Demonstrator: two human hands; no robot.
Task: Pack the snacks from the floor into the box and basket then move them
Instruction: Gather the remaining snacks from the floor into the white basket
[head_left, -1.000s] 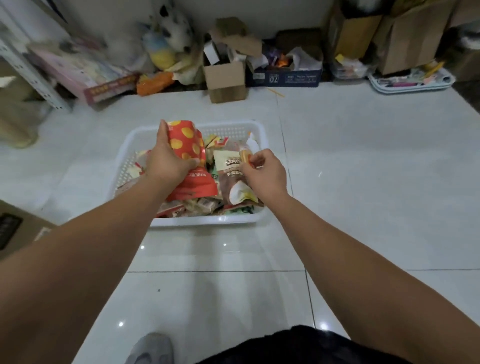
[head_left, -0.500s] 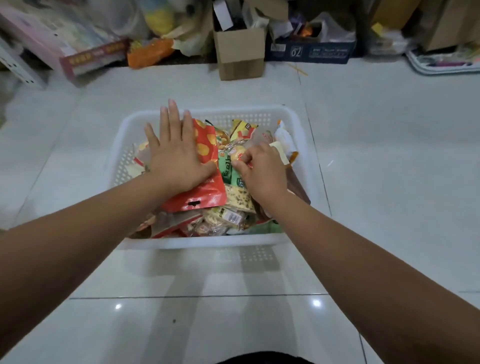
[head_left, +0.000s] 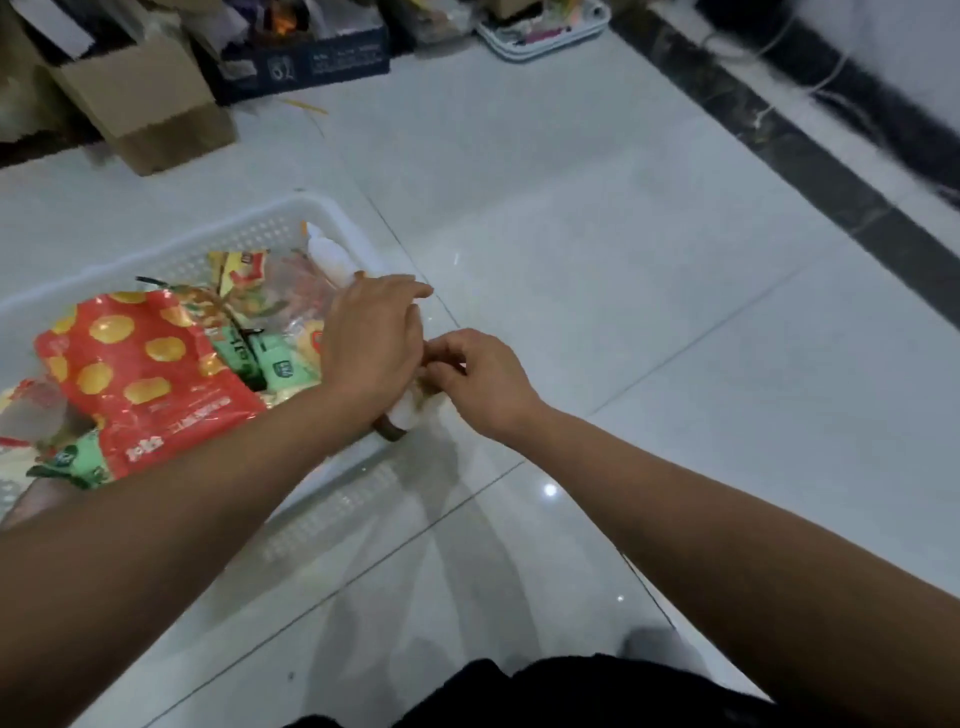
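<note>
Shifted the left hand (head_left: 369, 343) off the red bag (head_left: 140, 374), where it lay flat half a second ago, and across to the right wall of the basket (head_left: 311, 218). Brought the right hand (head_left: 478, 379) out of the heap too, to just outside that same wall. Turned the head rightward as well, pushing the basket to the left of the view with bare floor (head_left: 623, 312) filling the middle.

Now laying the left hand back-up over the snacks (head_left: 291, 291) at the rim, reaching past the edge. Cannot tell whether gripping or only pressing there. Curling the right fingers (head_left: 452, 358) narrow, seemingly pinching the edge of a brown and white packet (head_left: 402, 415) that hangs over the wall below the left wrist.

Probably working both hands together to tuck that overhanging packet back inside, one holding the pile down while the other folds the stray edge in, so nothing slides out on lifting.

Heaped the basket near its brim: red bag on top at the left, green packets (head_left: 280, 364) beside it. No loose snacks visible on the nearby floor, so packing looks almost finished and moving not yet begun. Cannot say whether the cardboard box (head_left: 150, 98) by the far clutter belongs to the task.
</note>
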